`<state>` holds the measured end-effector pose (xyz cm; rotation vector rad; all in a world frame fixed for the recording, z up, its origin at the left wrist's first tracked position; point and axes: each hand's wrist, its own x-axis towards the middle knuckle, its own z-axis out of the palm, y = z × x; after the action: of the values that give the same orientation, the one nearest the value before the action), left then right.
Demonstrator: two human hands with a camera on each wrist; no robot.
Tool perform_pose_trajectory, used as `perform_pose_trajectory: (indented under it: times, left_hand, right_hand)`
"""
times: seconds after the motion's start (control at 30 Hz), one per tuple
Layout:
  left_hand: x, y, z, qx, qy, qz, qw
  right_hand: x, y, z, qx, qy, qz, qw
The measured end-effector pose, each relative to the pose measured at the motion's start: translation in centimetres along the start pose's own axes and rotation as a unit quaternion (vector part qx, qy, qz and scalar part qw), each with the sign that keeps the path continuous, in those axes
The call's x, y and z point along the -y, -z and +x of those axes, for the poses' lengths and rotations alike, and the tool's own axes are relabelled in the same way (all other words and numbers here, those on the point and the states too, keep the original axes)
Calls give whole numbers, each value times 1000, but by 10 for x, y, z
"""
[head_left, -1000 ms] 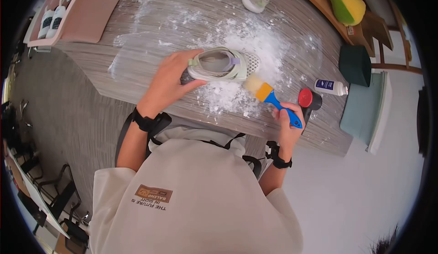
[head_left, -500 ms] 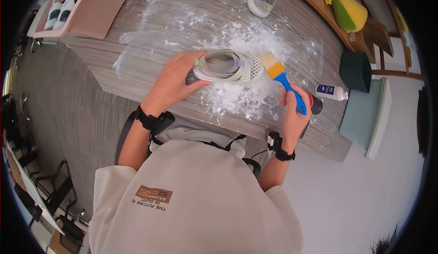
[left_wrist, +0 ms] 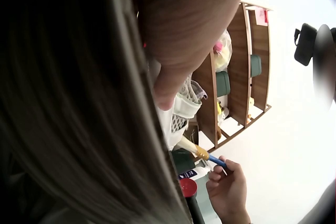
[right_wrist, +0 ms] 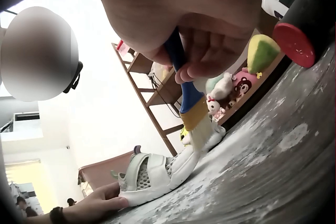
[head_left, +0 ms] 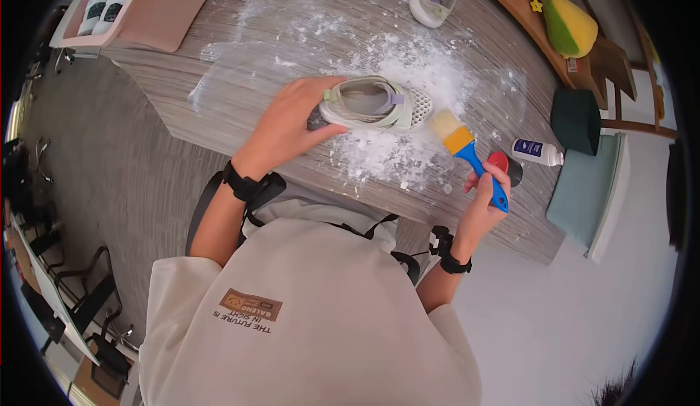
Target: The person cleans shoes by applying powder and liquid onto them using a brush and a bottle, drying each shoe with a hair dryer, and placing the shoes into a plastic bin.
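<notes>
A pale green and white shoe [head_left: 419,108] with a perforated toe sits upright on the table, toe pointing right. My left hand [head_left: 295,118] grips it around the heel, thumb on the near side. In my right hand [head_left: 483,203] is a flat brush [head_left: 459,142] with a blue handle, yellow band and pale bristles, pinched by the handle. Its bristles are right at the front of the toe; in the right wrist view the brush [right_wrist: 195,116] overlaps the tip of the shoe [right_wrist: 157,171]. White powder [head_left: 364,159] lies around the shoe.
A second shoe [head_left: 430,5] stands at the far side. To the right are a black object with a red end [head_left: 499,162], a white bottle with a dark blue label [head_left: 536,151] and a dark green bin [head_left: 576,122]. A pink bin [head_left: 171,20] holds white shoes.
The brush went from the near side of the toe away past its tip, then came back a little toward me. My left hand keeps its grip on the shoe.
</notes>
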<state>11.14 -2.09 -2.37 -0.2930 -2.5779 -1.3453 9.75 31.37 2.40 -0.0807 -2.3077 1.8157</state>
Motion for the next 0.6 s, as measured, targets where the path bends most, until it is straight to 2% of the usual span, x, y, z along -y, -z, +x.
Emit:
perform_pose_trajectory:
  times: [0.07, 0.17, 0.3, 0.43, 0.53, 0.6]
  left_hand:
    - [0, 0, 0, -2, 0, -9, 1000]
    - [-1, 0, 1, 1, -1, -3, 1000]
    - [-2, 0, 0, -6, -10, 12, 1000]
    - [-1, -3, 0, -6, 0, -5, 1000]
    - [-2, -1, 2, -1, 3, -12, 1000]
    - [-1, 1, 2, 3, -12, -5, 1000]
  right_hand:
    - [7, -8, -8, 45, 15, 47, 998]
    - [8, -16, -13, 118, 43, -12, 992]
    - [-2, -6, -11, 50, 33, -31, 998]
    - [4, -3, -16, 65, 51, 21, 996]
    - [6, -11, -17, 167, 98, -52, 980]
    - [4, -13, -17, 120, 71, -66, 988]
